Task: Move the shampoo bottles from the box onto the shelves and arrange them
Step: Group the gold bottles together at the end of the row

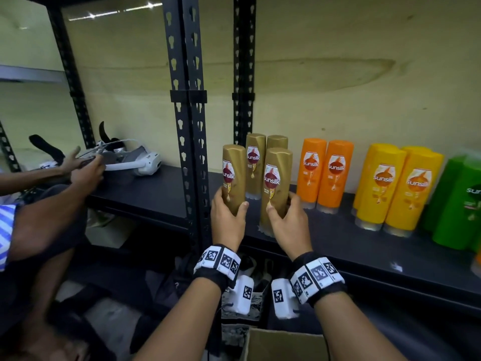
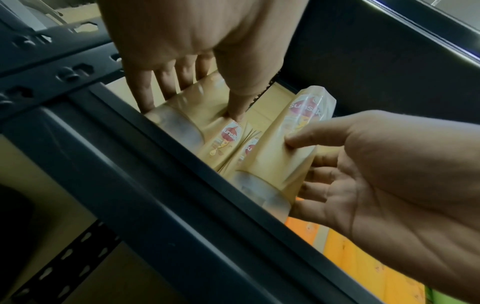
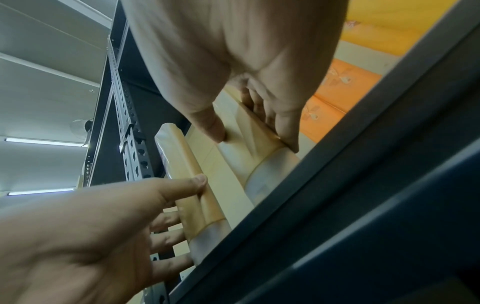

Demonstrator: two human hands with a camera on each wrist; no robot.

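Note:
Two gold Sunsilk bottles stand cap-down at the left end of the black shelf (image 1: 338,238). My left hand (image 1: 231,201) grips the left gold bottle (image 1: 233,175) low on its body, right beside the upright post. My right hand (image 1: 282,204) grips the right gold bottle (image 1: 277,183), whose clear cap rests on the shelf. Behind them stand two more gold bottles (image 1: 255,162). In the left wrist view my left hand (image 2: 187,109) wraps its bottle (image 2: 207,131); in the right wrist view my right hand (image 3: 259,139) holds its bottle (image 3: 244,148). The cardboard box (image 1: 281,345) sits below.
To the right on the same shelf stand orange bottles (image 1: 324,173), yellow bottles (image 1: 395,186) and green bottles (image 1: 458,201). The black slotted post (image 1: 190,126) is just left of my left hand. Another person's hands (image 1: 83,168) handle a white headset (image 1: 135,160) on the neighbouring shelf.

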